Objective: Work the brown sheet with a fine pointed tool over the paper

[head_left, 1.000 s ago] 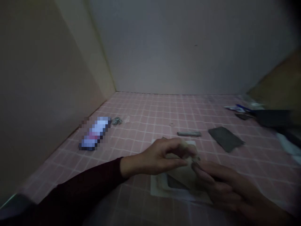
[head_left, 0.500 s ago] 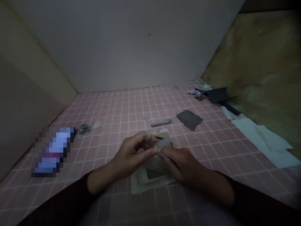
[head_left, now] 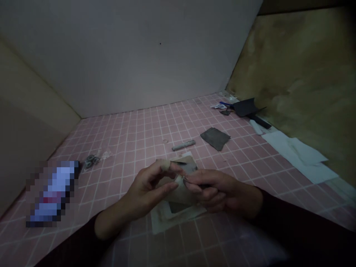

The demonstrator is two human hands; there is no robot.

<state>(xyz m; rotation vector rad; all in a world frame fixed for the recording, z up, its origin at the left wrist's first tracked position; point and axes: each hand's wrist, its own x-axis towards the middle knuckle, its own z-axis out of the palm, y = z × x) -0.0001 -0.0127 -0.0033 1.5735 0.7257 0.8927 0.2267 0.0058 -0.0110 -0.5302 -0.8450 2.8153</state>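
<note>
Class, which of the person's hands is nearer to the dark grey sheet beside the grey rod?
Right. The right hand is on the near side of the dark grey sheet; the left hand is farther off, toward the near left.

The exact kind of place is unclear; a small, dim, walled corner, with a pink, white-gridded cloth point(head_left: 139, 129) under a black plastic dustpan point(head_left: 244, 107) and dark grey abrasive-looking sheet point(head_left: 215, 138), suggests a makeshift craft workspace.

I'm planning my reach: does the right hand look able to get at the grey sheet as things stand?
Likely yes: the grey sheet lies uncovered beyond the right hand, nothing seen between, though that hand seems to pinch something small.
</note>
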